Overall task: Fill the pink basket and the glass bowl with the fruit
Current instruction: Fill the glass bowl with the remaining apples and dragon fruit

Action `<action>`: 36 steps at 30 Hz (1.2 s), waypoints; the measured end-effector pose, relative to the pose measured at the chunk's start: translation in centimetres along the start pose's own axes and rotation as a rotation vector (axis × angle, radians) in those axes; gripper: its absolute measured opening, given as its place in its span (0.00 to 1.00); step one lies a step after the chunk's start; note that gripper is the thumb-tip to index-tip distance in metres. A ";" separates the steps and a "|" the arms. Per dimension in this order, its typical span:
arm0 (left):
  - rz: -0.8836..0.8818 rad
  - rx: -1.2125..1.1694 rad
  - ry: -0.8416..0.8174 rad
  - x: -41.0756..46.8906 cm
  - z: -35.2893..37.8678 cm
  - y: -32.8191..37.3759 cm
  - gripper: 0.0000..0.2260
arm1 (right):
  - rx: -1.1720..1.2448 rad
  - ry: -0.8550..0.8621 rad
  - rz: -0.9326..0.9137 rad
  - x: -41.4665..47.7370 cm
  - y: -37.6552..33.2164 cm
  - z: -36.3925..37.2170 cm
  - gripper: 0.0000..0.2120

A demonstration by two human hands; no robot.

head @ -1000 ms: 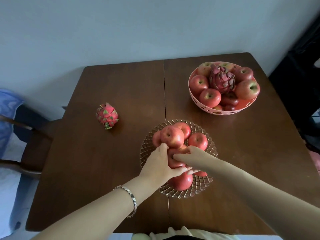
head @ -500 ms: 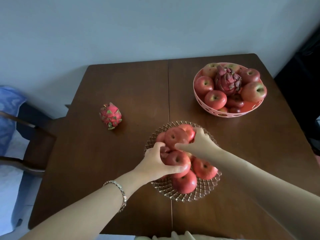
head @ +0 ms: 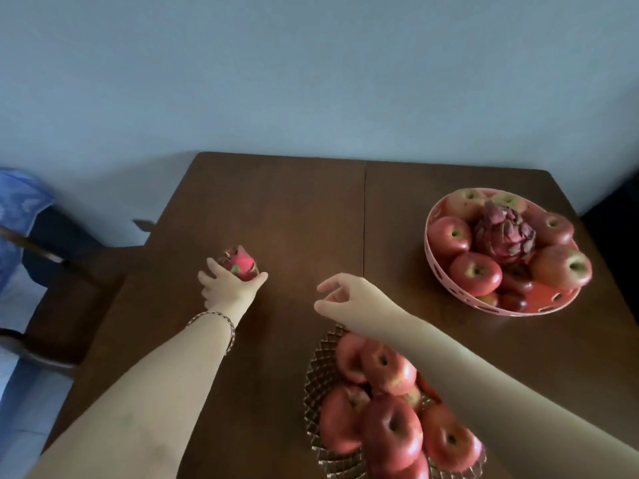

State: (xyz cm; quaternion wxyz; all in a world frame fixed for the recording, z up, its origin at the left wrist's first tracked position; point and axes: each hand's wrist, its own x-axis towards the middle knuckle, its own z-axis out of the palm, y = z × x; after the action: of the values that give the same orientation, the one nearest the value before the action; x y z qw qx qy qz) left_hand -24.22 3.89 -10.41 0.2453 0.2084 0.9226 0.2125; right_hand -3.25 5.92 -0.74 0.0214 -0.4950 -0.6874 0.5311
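A small pink dragon fruit (head: pixel 241 265) sits on the brown table (head: pixel 294 216), left of centre. My left hand (head: pixel 228 285) wraps around its near side, fingers and thumb on it. My right hand (head: pixel 349 299) hovers over the table just beyond the glass bowl (head: pixel 316 385), fingers loosely curled and holding nothing. The glass bowl at the front holds several red apples (head: pixel 389 423). The pink basket (head: pixel 449 288) at the right back holds several apples and a dark dragon fruit (head: pixel 503 236).
A dark wooden chair (head: pixel 65 292) stands off the table's left edge with blue cloth (head: pixel 17 216) behind it. A pale blue wall runs behind the table. A seam splits the tabletop down the middle.
Both hands left the apples in the glass bowl. My left hand reached far left onto the dragon fruit; my right hand lifted and moved beyond the bowl. The camera tilted, so the bowl sits lower in view.
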 end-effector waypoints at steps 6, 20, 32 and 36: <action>-0.135 -0.338 -0.012 1.8 0.7 0.4 0.38 | -0.041 0.018 0.029 2.0 1.5 0.4 0.13; 0.613 -0.335 -0.553 -20.0 -1.1 6.0 0.43 | 0.614 0.299 0.059 -5.7 3.3 -3.3 0.31; 1.024 0.635 -0.376 -22.9 3.5 -1.0 0.30 | 0.238 0.315 0.384 -12.3 11.3 -3.7 0.36; 1.038 0.635 -0.365 -22.1 3.7 -1.9 0.30 | -0.088 0.258 0.409 -11.7 10.7 -1.7 0.46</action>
State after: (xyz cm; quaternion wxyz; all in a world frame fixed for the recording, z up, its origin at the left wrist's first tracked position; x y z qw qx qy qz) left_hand -5.26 -7.45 -6.20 0.1900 0.7241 0.6627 -0.0190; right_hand 10.66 -1.67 -2.27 -0.0207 -0.6881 -0.5868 0.4263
